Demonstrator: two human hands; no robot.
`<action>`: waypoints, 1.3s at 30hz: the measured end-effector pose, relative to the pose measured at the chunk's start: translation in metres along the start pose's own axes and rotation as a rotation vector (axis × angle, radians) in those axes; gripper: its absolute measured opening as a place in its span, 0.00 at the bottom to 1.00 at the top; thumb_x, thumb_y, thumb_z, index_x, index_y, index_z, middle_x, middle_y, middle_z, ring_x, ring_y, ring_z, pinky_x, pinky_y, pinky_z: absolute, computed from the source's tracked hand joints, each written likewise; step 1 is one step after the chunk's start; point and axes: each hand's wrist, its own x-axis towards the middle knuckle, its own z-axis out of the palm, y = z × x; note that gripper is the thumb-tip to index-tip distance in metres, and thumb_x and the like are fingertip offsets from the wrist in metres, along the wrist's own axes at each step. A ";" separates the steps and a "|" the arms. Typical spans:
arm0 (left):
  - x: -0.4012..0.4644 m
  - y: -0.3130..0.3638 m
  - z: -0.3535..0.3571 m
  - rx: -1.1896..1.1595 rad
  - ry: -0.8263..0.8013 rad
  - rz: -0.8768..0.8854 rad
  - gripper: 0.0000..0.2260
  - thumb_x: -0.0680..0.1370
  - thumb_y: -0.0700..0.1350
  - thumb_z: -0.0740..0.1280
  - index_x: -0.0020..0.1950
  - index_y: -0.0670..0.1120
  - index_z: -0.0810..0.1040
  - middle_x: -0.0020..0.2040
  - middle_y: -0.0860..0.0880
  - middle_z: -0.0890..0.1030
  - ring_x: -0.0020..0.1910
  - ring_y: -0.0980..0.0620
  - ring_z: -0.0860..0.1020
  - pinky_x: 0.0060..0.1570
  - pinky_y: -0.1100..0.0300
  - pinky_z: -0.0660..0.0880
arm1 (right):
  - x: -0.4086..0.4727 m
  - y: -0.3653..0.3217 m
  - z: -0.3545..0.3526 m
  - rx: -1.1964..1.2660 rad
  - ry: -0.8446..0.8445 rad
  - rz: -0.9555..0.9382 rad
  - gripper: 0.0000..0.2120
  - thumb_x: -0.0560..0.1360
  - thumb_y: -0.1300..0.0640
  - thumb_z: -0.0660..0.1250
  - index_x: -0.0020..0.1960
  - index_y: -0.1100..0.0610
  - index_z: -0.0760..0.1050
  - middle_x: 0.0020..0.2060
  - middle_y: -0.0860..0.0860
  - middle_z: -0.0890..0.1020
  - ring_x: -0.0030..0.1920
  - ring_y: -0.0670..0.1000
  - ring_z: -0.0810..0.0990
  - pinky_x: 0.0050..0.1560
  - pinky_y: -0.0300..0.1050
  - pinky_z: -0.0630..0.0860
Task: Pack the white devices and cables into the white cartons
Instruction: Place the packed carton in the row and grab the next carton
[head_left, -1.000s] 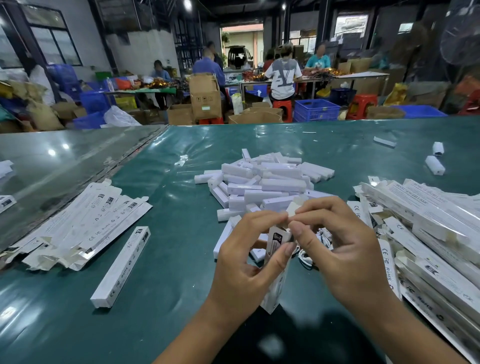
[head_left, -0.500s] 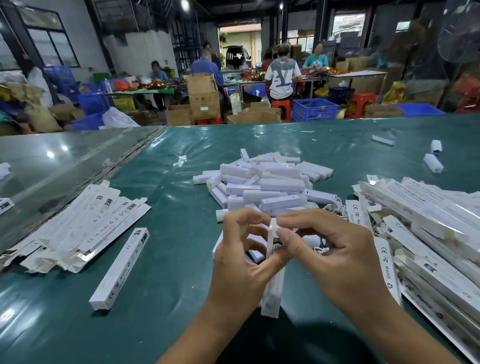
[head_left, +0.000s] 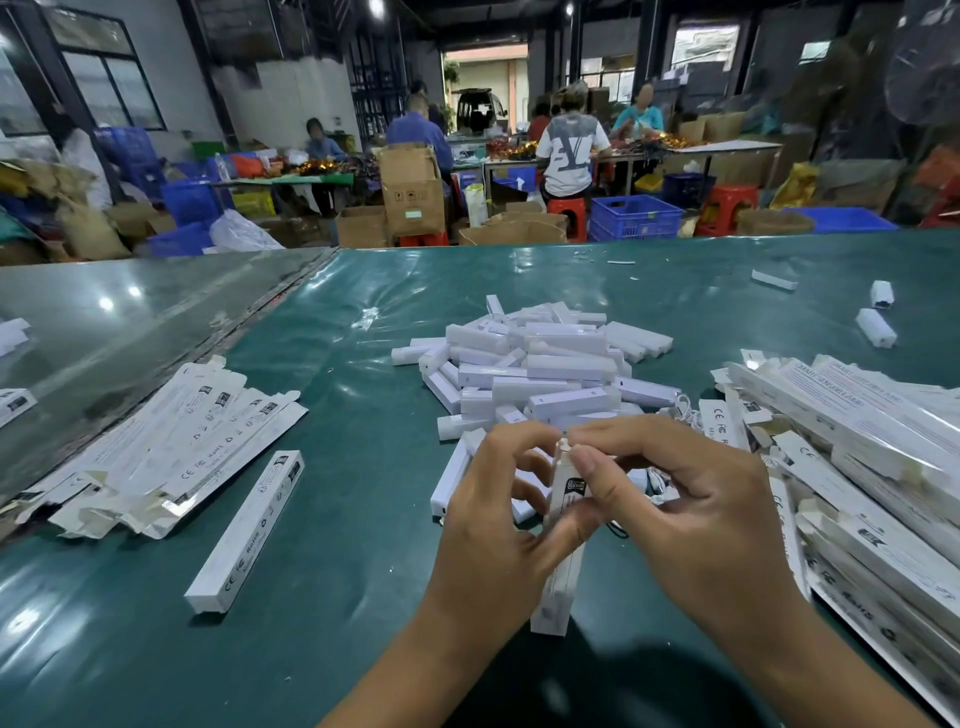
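Hands meet mid-frame over the green table (head_left: 332, 519). Left hand (head_left: 498, 530) wraps the upper part of a long white carton (head_left: 563, 525), fingers curled round it, thumb across its front. Right hand (head_left: 696, 514) pinches the carton's top end, thumb and forefinger closed on the flap area. Carton stands tilted, lower end close to the table; contact there is hard to judge. Its top is mostly covered by fingers, so can't tell whether the flap is closed, or what's inside.

Pile of white devices (head_left: 540, 364) just beyond the hands, partly hidden behind them. Bit of white cable (head_left: 657, 480) shows between right-hand fingers and the pile, mostly blocked.

One closed carton (head_left: 247, 530) lies alone on the table to the left. Stack of flat cartons (head_left: 161, 447) further left, print too small to read fully. Bigger heap of cartons (head_left: 862, 467) on the right, cut off by the frame edge. Three loose devices (head_left: 875, 327) at far right of the table, well apart from the pile.

Background: people at benches, cardboard boxes (head_left: 413, 192), blue crate (head_left: 634, 215), all soft and blurred.
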 end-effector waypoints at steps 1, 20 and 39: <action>0.000 0.000 -0.001 0.005 -0.002 0.031 0.18 0.75 0.48 0.75 0.60 0.57 0.71 0.55 0.57 0.77 0.50 0.47 0.80 0.40 0.51 0.80 | 0.000 0.001 -0.001 -0.045 -0.004 -0.053 0.05 0.76 0.56 0.72 0.49 0.48 0.85 0.46 0.39 0.86 0.48 0.44 0.85 0.48 0.36 0.79; 0.005 -0.020 -0.014 0.002 -0.420 -0.332 0.22 0.70 0.53 0.78 0.57 0.58 0.70 0.49 0.55 0.81 0.43 0.52 0.81 0.41 0.56 0.79 | 0.004 0.020 -0.013 -0.208 -0.117 -0.262 0.08 0.75 0.53 0.71 0.51 0.56 0.82 0.50 0.49 0.83 0.49 0.46 0.82 0.47 0.41 0.79; 0.006 -0.014 0.005 -0.365 0.148 -0.577 0.10 0.74 0.45 0.65 0.46 0.38 0.78 0.38 0.52 0.82 0.32 0.58 0.79 0.32 0.67 0.75 | 0.001 0.047 0.011 0.216 0.109 0.751 0.13 0.80 0.50 0.64 0.42 0.47 0.86 0.38 0.48 0.86 0.36 0.50 0.83 0.31 0.43 0.76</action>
